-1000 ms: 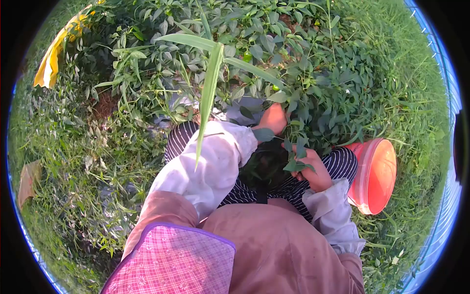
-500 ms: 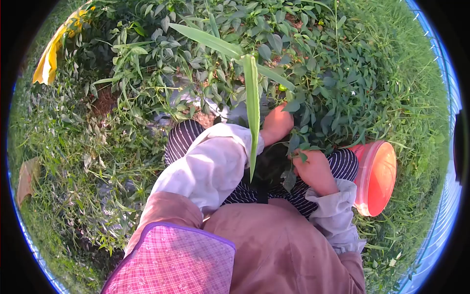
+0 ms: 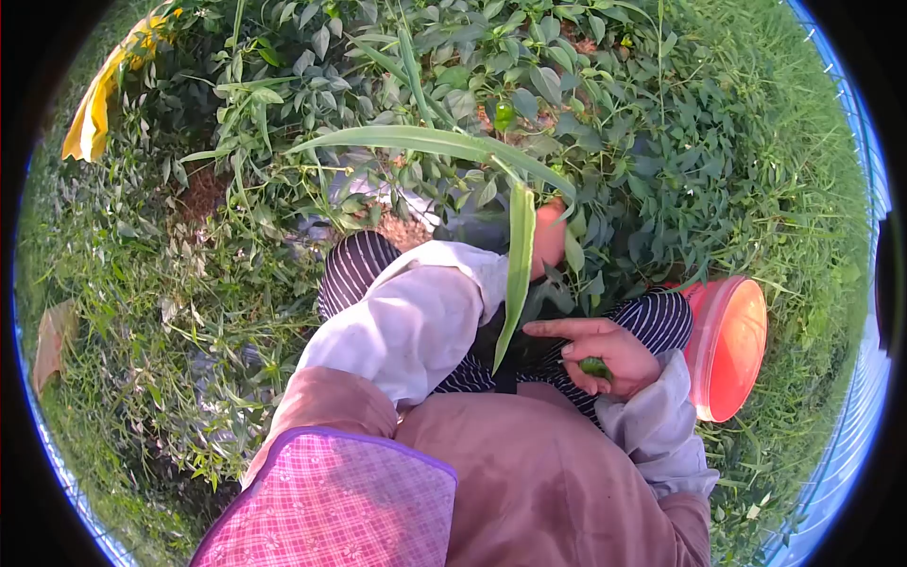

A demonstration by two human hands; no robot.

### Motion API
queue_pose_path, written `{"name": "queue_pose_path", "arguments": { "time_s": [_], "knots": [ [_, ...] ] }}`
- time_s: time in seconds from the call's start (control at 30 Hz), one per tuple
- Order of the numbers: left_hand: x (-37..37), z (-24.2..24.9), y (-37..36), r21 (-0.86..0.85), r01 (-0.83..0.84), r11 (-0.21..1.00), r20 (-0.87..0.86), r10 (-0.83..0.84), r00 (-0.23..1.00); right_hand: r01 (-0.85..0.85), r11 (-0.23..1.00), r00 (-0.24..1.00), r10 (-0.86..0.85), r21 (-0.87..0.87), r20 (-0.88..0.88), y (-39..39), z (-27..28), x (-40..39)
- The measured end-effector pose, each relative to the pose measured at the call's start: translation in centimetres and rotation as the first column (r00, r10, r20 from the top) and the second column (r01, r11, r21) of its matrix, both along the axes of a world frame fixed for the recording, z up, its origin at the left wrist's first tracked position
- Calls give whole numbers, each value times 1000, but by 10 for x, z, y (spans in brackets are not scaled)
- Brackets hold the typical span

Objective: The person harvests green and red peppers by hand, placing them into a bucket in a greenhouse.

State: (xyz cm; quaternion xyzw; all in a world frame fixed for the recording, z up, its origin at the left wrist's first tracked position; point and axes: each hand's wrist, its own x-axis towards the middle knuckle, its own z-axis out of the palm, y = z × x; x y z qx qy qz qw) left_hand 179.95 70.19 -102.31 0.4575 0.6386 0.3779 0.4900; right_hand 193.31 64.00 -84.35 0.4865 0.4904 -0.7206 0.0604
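Observation:
My right hand (image 3: 619, 355) is over my lap with the index finger stretched out to the left. Its other fingers curl around a small green pepper (image 3: 594, 368) against the palm. Among the leafy pepper plants (image 3: 652, 203) is my left hand (image 3: 548, 239), its fingers hidden by leaves and partly behind a long grass blade (image 3: 521, 260). Whether it holds anything is not visible. Farther up, a green pepper (image 3: 504, 115) hangs among the leaves.
An orange-red bucket (image 3: 701, 345) lies tilted at my right knee, its mouth facing right. Yellow sheeting (image 3: 90, 128) hangs at the upper left. Blue netting or sheeting (image 3: 855, 416) runs along the right edge. Weeds and grass grow on both sides.
My right hand has left the leaves, turned over and extended its index finger, with a green pepper now showing in it. The grass blade has swung, and the foliage has shifted around my left hand.

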Motion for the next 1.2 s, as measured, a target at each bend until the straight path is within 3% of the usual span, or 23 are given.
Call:
{"name": "queue_pose_path", "arguments": {
  "time_s": [0.03, 0.1, 0.13, 0.17, 0.2, 0.23, 0.3, 0.37, 0.4, 0.47, 0.5, 0.53, 0.57, 0.63, 0.7, 0.77, 0.8, 0.83, 0.9, 0.93, 1.0, 1.07, 1.2],
  "knots": [
    [-11, -4, -5, 200, 128, 971, -251, -75, 965, -70, 920, 993, 29, -385, -111, -1, 7, -8],
    [-14, -19, 1, 252, 141, 957, -245, -77, 966, -30, 954, 998, 12, -297, -63, -15, 4, -19],
    [-17, 2, 0, 253, 148, 956, -250, -83, 965, 45, 989, 997, -35, 142, -70, -8, -5, -24],
    [-18, 25, -1, 108, 186, 977, -207, -161, 965, 119, 823, 992, -79, 555, -95, 0, -15, -29],
    [-17, 43, -6, -36, 227, 973, -152, -229, 961, 278, 807, 960, -218, 521, -176, 17, -24, -37],
    [-14, 41, -15, 36, 130, 991, 47, -131, 990, 426, 770, 904, -347, 475, -248, 37, -34, -47],
    [-3, 4, -9, 377, 146, 915, -67, -131, 989, 512, 679, 850, -487, 525, -200, 69, -63, -71],
    [-7, 9, -9, 34, 244, 969, -237, -229, 944, 481, 679, 867, -462, 556, -185, 94, -95, -84],
    [-10, 9, -14, 102, 157, 982, -160, -139, 977, 470, 677, 873, -451, 566, -185, 104, -109, -89],
    [-21, 13, -10, 53, 278, 959, -286, -253, 924, 640, 601, 767, -544, 479, -341, 118, -125, -90],
    [-27, 14, -9, -24, 395, 918, -391, -372, 842, 642, 678, 766, -590, 358, -256, 123, -113, -85],
    [-41, 53, -7, -280, 449, 848, -411, -529, 742, 676, 694, 737, -633, 247, -238, 125, -96, -82],
    [-48, 69, -6, -311, 499, 809, -610, -572, 548, 705, 697, 707, -675, 133, -212, 126, -82, -77],
    [-68, 95, -7, -193, 379, 905, -665, -405, 628, 597, 784, 734, -620, -171, -277, 135, -72, -51],
    [-77, 94, -6, 221, 15, 975, -551, 112, 827, 579, 787, 730, -616, -211, -296, 137, -66, -29],
    [-91, 91, -1, 633, -75, 770, -371, 387, 844, 558, 802, 750, -598, -215, -283, 136, -61, -19],
    [-91, 90, 7, 708, -164, 687, -240, 452, 859, 563, 799, 746, -602, -212, -285, 135, -60, -14],
    [-92, 88, 10, 710, -160, 686, -239, 449, 861, 514, 825, 752, -565, -235, -340, 133, -61, -11],
    [-93, 80, 11, 414, -66, 908, -249, 183, 951, 460, 850, 753, -527, -258, -393, 128, -61, -11],
    [-94, 72, 13, 353, 18, 936, 72, -47, 996, 475, 833, 728, -553, -284, -405, 126, -60, -13],
    [-85, 70, 12, 237, 114, 965, 350, -194, 916, 492, 815, 701, -580, -307, -415, 122, -59, -15],
    [-82, 79, 12, 186, 177, 967, 525, -250, 814, 697, 682, 600, -724, -223, -341, 118, -59, -14],
    [-85, 79, 11, 13, 248, 969, 794, -161, 586, 578, 763, 628, -643, -290, -439, 112, -59, 5]
  ]
}}
